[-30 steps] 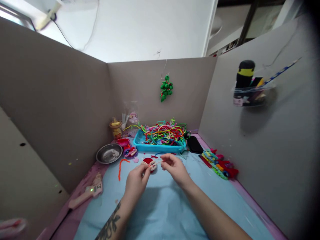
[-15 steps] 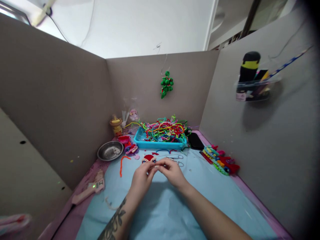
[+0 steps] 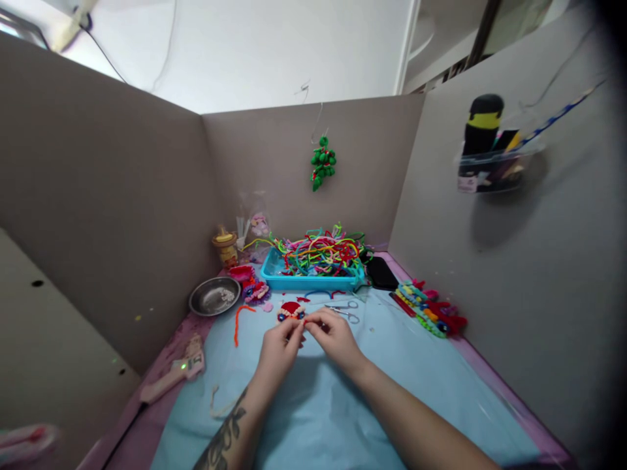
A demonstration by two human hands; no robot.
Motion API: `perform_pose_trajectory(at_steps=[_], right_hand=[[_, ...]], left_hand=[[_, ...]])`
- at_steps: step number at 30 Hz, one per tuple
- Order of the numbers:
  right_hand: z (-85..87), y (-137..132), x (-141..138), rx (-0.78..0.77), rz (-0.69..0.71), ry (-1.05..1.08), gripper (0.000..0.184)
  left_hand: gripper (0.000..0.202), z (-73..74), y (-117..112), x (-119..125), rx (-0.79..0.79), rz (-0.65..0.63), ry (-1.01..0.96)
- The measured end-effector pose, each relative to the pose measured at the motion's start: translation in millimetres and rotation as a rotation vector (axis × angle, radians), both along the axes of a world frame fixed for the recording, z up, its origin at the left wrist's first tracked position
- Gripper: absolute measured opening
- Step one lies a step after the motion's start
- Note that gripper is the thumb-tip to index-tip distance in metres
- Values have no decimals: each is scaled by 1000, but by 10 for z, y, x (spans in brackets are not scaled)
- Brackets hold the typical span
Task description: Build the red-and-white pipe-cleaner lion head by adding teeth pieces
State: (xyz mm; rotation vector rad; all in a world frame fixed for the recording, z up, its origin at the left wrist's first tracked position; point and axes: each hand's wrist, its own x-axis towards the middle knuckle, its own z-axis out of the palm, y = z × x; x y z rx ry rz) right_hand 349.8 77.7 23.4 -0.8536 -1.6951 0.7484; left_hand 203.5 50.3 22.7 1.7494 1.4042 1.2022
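Observation:
Both hands meet over the blue cloth with their fingertips pinched together. My left hand and my right hand are closed on something tiny between them. A speck of red shows there, but its kind is too small to make out. Just beyond my left fingers is a red, pink and blue fuzzy craft piece, partly hidden by the hand. Scissors lie behind my right hand. To the left, an orange pipe cleaner lies bent, and a pale pipe cleaner is near my left forearm.
A blue tray heaped with pipe cleaners stands at the back. At the left are a metal bowl and a glue gun with a lit green light. Colourful fuzzy pieces and a black phone lie at the right.
My fingertips have shifted slightly, and a red speck now shows where a whitish one showed before. More of the red craft piece behind them is visible. The view has moved a little.

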Motion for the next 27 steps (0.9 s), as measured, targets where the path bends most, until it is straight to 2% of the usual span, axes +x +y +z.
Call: perform_pose_trajectory(at_steps=[8, 17, 27], right_hand=[[-55, 2, -12, 59, -22, -107, 15], [-186, 22, -52, 154, -51, -325, 16], [-280, 55, -123, 190, -122, -416, 17]], left_hand=[[26, -52, -12, 8, 53, 14, 201], [23, -84, 2, 38, 43, 121, 489], [21, -96, 31, 11, 9, 86, 515]])
